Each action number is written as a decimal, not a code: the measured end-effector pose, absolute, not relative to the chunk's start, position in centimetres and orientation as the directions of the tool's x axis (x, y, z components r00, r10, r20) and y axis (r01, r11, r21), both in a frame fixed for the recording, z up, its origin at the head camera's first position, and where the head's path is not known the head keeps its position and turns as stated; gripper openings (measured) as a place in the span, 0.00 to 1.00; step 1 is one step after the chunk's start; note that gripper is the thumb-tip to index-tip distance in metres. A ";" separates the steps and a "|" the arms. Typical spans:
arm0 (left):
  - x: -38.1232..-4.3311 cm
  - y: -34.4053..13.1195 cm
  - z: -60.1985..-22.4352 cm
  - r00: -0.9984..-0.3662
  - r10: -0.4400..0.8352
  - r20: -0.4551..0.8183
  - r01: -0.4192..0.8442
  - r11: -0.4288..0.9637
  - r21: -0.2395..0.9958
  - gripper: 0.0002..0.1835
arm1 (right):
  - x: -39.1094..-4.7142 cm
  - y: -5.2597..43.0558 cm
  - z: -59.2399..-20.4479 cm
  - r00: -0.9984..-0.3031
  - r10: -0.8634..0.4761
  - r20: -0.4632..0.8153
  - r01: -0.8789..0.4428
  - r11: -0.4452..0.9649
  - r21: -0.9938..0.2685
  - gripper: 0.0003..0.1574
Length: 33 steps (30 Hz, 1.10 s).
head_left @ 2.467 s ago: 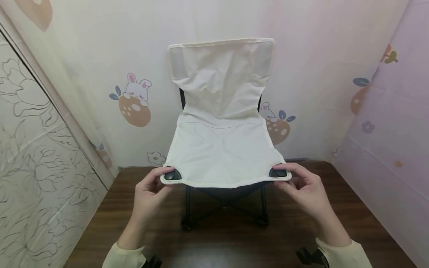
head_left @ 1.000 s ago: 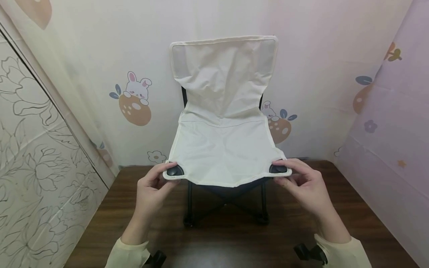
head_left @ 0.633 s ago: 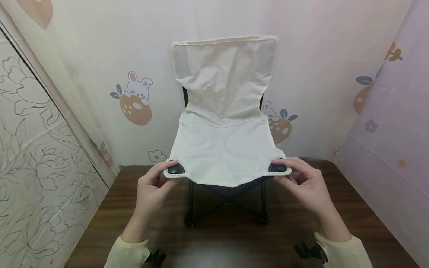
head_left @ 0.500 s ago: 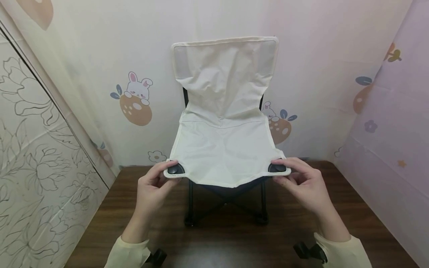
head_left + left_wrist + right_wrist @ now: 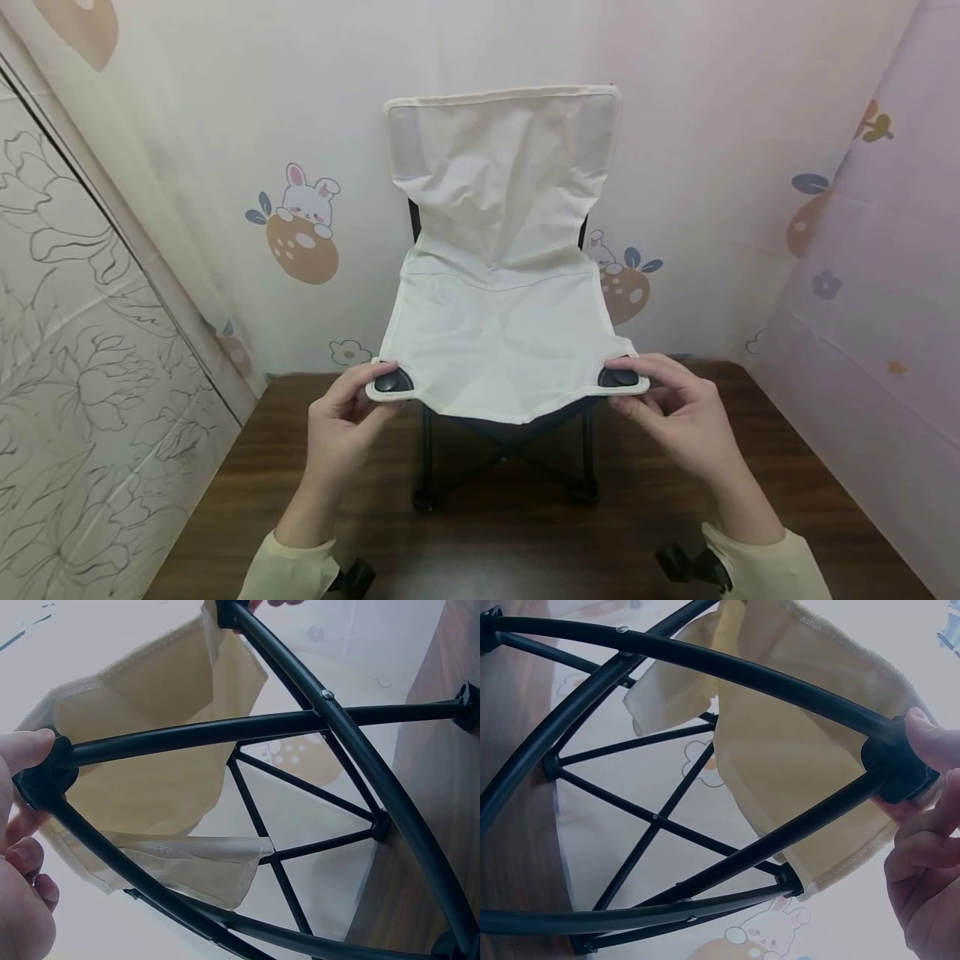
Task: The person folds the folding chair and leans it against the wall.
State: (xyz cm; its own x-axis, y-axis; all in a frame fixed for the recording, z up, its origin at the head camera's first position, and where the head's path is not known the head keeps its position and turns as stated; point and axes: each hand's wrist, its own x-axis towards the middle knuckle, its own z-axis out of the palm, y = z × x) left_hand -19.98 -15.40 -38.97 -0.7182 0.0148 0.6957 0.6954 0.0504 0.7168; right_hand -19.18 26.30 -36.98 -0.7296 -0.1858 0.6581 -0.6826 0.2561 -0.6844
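Observation:
A small folding chair with a cream fabric seat (image 5: 495, 333) stands unfolded, its backrest (image 5: 502, 158) upright and wrinkled. Dark crossed legs (image 5: 504, 457) show below the seat's front edge. My left hand (image 5: 337, 425) pinches the front left seat corner, fingers on the black corner patch (image 5: 390, 381) and thumb beneath. At the front right corner my right hand (image 5: 686, 417) does the same over the other black patch (image 5: 618, 377). Each wrist view shows a thumb against a black corner joint, the left joint (image 5: 45, 776) and the right joint (image 5: 896, 761), where frame tubes meet under the fabric.
The chair's feet rest on a dark brown wooden table (image 5: 495, 550). Behind it hangs a pale curtain (image 5: 480, 50) printed with rabbits. A flower-patterned panel (image 5: 82, 375) borders the left side, and a pale cloth (image 5: 870, 333) borders the right.
Both hands keep their pinch on the front corners. Compared with the oldest frame, the left corner and left hand sit slightly higher and further right; over the last half second almost nothing moves.

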 end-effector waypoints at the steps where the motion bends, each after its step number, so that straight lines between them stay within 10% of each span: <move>1: -20.0 -15.4 -38.9 -0.718 0.015 0.696 0.696 0.049 0.716 0.25 | -19.2 26.3 -37.0 -0.730 -0.186 0.658 -0.682 0.257 -0.685 0.31; 33: -19.7 -15.0 -38.8 -0.685 0.017 0.728 0.728 0.033 0.684 0.25 | -19.0 26.2 -36.4 -0.725 -0.199 0.660 -0.688 0.260 -0.678 0.31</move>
State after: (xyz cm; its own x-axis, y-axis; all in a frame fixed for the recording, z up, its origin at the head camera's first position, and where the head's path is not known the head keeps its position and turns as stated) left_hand -19.74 -15.02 -38.83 -0.6851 0.0170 0.7283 0.7284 0.0326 0.6844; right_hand -19.04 26.19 -36.37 -0.7248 -0.1988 0.6597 -0.6880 0.2598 -0.6776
